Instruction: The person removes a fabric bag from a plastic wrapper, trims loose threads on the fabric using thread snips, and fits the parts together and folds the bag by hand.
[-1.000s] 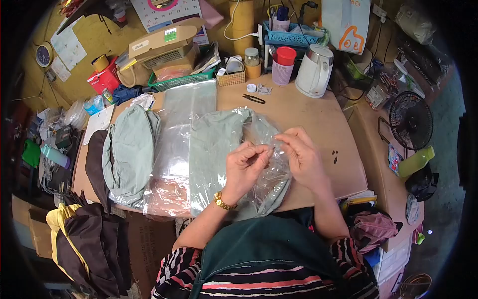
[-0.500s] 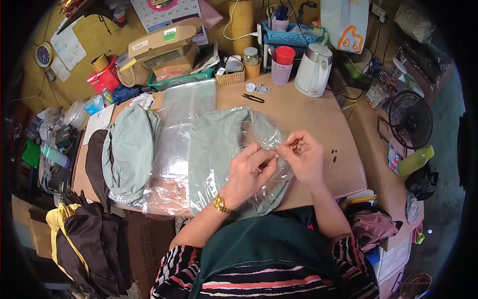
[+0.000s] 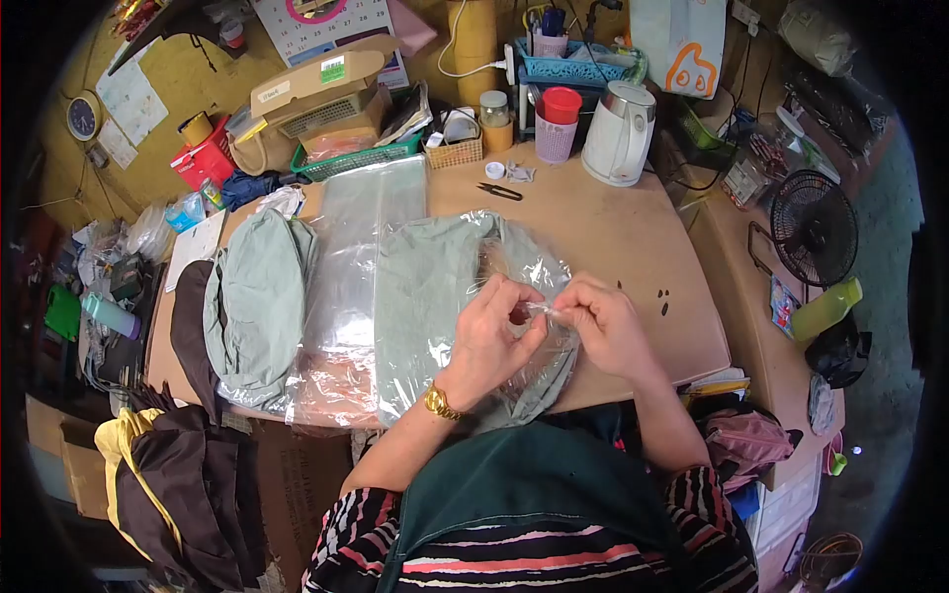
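Note:
Pale green folded fabric (image 3: pixel 425 287) lies in clear plastic on the brown table, under and around my hands. My left hand (image 3: pixel 494 331), with a gold watch at its wrist, pinches a twisted bit of clear plastic (image 3: pixel 539 308). From the right, my right hand (image 3: pixel 603 326) grips the same bit, fingertips almost touching the left ones. Flat clear plastic bags (image 3: pixel 346 257) lie left of the fabric. Farther left is a second green fabric bundle (image 3: pixel 259 306), with dark brown cloth (image 3: pixel 193 316) beside it.
Black snips (image 3: pixel 500 192) and a white cap (image 3: pixel 495 170) lie behind the fabric. A white kettle (image 3: pixel 620 133), a purple cup (image 3: pixel 555 138) and a green basket (image 3: pixel 361 163) line the back. Small dark pieces (image 3: pixel 663 300) are at the right; a fan (image 3: pixel 814 229) stands beyond.
Both hands have come together at the plastic, which is now drawn into a twist between the fingertips. Another small dark piece shows beside my right hand. The view has shifted slightly.

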Motion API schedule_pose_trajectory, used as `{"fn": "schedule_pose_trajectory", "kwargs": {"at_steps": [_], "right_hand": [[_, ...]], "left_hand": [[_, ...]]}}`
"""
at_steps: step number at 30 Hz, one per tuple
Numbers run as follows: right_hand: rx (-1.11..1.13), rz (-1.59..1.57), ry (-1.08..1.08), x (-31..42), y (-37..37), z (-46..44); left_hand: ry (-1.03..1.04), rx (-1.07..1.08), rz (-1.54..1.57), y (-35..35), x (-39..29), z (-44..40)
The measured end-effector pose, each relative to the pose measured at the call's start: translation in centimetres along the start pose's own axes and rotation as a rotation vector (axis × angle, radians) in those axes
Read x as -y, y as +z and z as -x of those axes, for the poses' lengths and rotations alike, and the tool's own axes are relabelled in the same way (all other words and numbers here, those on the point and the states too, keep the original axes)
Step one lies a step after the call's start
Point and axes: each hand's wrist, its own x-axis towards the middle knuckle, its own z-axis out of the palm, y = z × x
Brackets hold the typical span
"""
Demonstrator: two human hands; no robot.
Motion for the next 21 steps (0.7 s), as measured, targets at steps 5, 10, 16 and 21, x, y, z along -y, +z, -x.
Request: {"fn": "schedule_pose_trajectory", "kwargs": {"at_steps": [5,10,16,21], "right_hand": [[0.267,-0.949,0.446,-2.9,-0.8,-0.5],[0.264,-1.059,0.468,-2.1,-0.4,-0.5],[0.08,-0.584,0.367,-3.0,-1.2,-1.0],[-0.163,-0.686,0.362,-4.8,-4.1,-0.3]], "left_hand": [[0.078,-0.135,0.168,0.1,-1.1,-0.7],[0.318,-0.097,0.123,0.7,0.6,-0.5],[0.202,-0.135,-0.038,-1.0,0.3,0.0],[0.05,-0.32,-0.005,-4.5,0.2,-0.6]]}}
